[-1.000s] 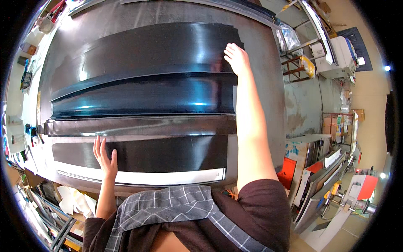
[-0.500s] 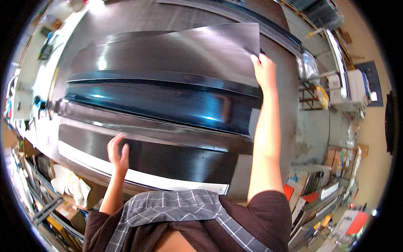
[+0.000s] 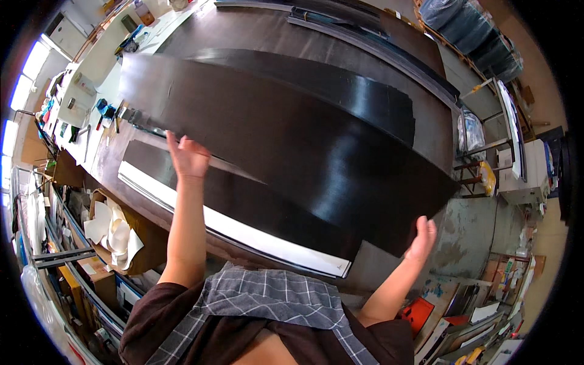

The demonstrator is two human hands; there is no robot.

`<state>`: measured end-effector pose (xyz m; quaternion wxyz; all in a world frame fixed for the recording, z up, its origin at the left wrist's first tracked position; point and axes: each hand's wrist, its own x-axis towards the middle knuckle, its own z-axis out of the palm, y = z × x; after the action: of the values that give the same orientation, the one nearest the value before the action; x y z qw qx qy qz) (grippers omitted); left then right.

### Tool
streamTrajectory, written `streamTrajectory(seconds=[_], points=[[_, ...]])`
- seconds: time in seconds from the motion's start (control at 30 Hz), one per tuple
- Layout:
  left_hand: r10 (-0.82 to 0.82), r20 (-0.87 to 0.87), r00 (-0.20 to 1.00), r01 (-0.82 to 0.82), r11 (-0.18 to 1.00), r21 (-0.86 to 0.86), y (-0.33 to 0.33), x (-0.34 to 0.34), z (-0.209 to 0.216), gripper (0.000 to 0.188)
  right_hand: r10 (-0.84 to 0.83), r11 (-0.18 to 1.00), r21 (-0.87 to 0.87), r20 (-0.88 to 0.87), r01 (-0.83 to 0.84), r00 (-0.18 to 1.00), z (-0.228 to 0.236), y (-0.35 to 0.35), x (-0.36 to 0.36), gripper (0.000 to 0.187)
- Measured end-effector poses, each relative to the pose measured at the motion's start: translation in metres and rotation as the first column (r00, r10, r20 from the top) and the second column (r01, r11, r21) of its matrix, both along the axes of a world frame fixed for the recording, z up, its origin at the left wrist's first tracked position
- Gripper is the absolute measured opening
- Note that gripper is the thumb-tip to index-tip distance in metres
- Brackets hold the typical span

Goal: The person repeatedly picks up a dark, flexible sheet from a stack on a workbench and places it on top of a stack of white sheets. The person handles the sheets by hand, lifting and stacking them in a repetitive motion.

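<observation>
You now have the large, flat, matte black sheet (image 3: 292,146) lifted off the stack and swung across the long dark workbench (image 3: 243,30), where a second ago it still lay flat among the other layers and half a second ago only its far right corner was peeled up. Your left hand (image 3: 188,157) has come up from the near layers, where it was pressed flat, and now meets the sheet's near edge toward its left end, fingers spread; whether they are clamped on that edge or only propping it up, you cannot tell from this view. Your right hand (image 3: 423,238) has dropped from the far side of the bench to the sheet's near right corner, which now hangs out past the bench's right end; it is open with the fingers apart, just under that corner, and contact is not clear. The sheet runs slantwise from the far left of the bench to that overhanging corner and covers most of the glossy blue-black band that showed earlier. Beneath it, along the near edge of the bench, lies the long black strip on white backing paper (image 3: 243,225), in the same place as before. Beyond it, a second curved glossy black sheet (image 3: 359,97) lies toward the bench's far right corner. Small tools and bottles (image 3: 106,109) sit on the pale counter at the left end.
</observation>
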<state>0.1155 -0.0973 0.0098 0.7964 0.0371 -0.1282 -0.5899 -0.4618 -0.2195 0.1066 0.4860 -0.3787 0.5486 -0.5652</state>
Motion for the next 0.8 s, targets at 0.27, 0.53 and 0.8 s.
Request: streamTrajectory(seconds=[0.27, 0.53, 0.8], points=[[0.340, 0.474, 0.812, -0.583, 0.443, 0.681, 0.162, 0.024, -0.065, 0.029, 0.546, 0.825, 0.431, -0.447, -0.364, 0.708, -0.129, 0.099, -0.016, 0.046], [-0.804, 0.511, -0.305, -0.947, 0.201, -0.250, 0.187, -0.036, -0.085, 0.086, 0.391, 0.920, 0.371, -0.890, -0.125, 0.236, -0.112, 0.105, 0.006, 0.041], [-0.589, 0.413, -0.695, -0.628, 0.776, 0.050, 0.132, -0.193, -0.026, 0.077, -0.055, 0.998, -0.063, -0.903, -0.004, 0.426, -0.123, 0.008, 0.004, 0.036]])
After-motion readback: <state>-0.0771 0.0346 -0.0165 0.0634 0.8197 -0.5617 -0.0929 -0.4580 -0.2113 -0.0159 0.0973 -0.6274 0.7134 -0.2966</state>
